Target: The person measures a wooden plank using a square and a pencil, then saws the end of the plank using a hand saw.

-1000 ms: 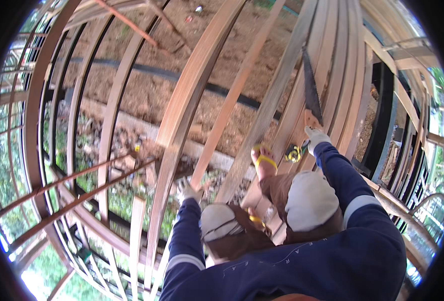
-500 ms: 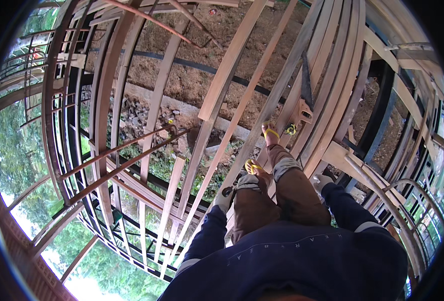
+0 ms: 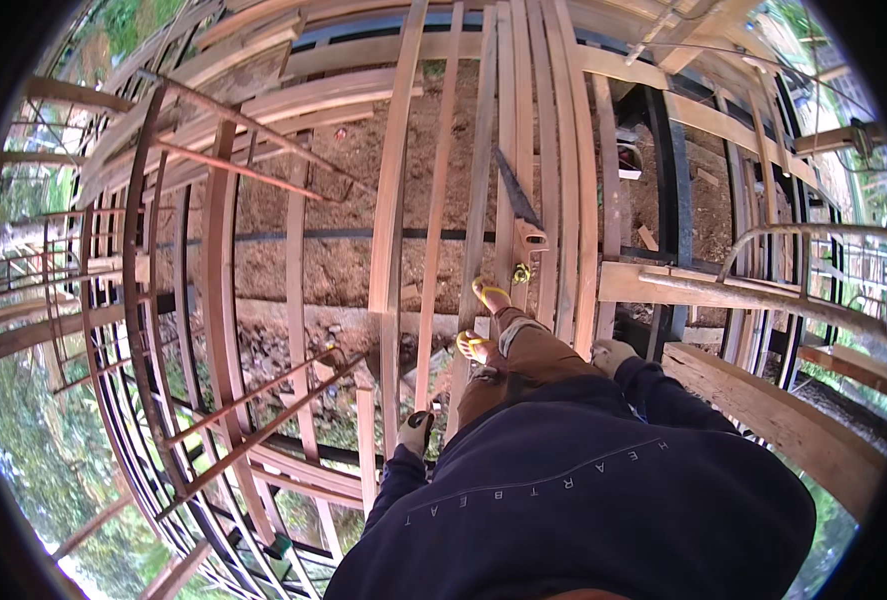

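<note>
My left hand [image 3: 413,436] hangs beside my left leg, its fingers closed round a small dark rounded thing [image 3: 420,420] whose kind I cannot make out. By my right thigh is my right hand [image 3: 612,356], close to the end of a wide plank [image 3: 653,283]; its fingers are too small and partly hidden to read. Ahead of my feet, a handsaw [image 3: 516,195] with a wooden handle lies across long wooden beams [image 3: 563,170]. Just below that handle sits a small yellow and black thing [image 3: 521,272]. Neither hand touches the saw.
My feet, in yellow sandals [image 3: 490,292], stand on narrow beams with open gaps over soil and rubble [image 3: 273,345]. Rusty rods [image 3: 263,395] stick out at the left. A thick timber [image 3: 783,420] and a bent pole [image 3: 763,295] are on the right. A white box [image 3: 628,160] lies below.
The view has turned and shifted, so the beams now run more upright and the saw appears further left. Both hands stay low at my sides; the left still holds the dark thing.
</note>
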`<state>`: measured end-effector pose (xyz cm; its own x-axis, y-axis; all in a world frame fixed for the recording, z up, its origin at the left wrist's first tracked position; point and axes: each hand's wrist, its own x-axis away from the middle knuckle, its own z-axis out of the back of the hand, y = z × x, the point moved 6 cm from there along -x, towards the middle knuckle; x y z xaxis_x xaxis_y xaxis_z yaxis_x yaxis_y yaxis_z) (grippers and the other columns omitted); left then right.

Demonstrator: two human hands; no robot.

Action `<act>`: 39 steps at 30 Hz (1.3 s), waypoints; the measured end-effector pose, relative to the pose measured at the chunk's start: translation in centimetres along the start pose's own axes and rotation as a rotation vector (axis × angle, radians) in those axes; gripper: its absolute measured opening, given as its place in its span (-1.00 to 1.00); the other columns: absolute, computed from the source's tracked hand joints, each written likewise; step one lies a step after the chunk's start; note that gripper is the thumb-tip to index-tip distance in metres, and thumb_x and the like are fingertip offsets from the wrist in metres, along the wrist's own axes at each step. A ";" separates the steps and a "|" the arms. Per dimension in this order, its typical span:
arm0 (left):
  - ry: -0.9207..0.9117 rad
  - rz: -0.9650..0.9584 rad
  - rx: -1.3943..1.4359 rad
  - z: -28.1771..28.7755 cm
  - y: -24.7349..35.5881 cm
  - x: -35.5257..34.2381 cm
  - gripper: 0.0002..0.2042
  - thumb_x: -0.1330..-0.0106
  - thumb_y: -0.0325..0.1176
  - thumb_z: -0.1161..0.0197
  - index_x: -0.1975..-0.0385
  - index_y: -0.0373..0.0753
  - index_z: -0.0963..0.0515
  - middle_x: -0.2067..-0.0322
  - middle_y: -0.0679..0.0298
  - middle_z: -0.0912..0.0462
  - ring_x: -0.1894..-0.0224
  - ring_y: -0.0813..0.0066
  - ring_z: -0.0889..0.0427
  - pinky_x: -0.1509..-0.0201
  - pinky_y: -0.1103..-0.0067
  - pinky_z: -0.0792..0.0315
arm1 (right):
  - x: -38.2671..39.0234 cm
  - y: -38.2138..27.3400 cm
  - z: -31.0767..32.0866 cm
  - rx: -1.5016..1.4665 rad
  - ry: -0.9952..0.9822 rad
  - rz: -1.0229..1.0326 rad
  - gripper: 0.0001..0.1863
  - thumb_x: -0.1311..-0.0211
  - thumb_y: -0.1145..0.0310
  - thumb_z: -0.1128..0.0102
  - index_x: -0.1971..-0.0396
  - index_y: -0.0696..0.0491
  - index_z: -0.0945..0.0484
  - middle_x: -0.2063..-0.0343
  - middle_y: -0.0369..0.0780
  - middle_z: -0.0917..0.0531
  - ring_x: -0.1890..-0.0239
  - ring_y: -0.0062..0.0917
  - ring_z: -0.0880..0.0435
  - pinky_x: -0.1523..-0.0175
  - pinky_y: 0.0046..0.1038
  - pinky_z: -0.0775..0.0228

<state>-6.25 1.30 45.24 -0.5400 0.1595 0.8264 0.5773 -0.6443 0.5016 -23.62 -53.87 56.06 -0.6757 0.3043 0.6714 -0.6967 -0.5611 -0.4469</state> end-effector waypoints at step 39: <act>0.067 0.063 0.004 -25.1 31.8 -14.6 -0.67 -0.44 -0.03 -0.30 0.21 -0.22 -0.71 0.52 0.36 -0.65 0.58 0.55 -0.55 0.51 0.57 -0.39 | -6.4 26.5 33.0 -0.699 0.154 -0.466 -0.57 -0.31 0.45 -0.07 -0.17 0.16 -0.53 0.57 -0.23 -0.60 0.59 -0.60 -0.58 0.50 -0.49 -0.41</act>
<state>4.65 -40.27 42.74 -0.5426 0.0684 0.8372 0.6137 -0.6483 0.4507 -29.76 -96.07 59.43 -0.2728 0.5154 0.8123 -0.8659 0.2364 -0.4408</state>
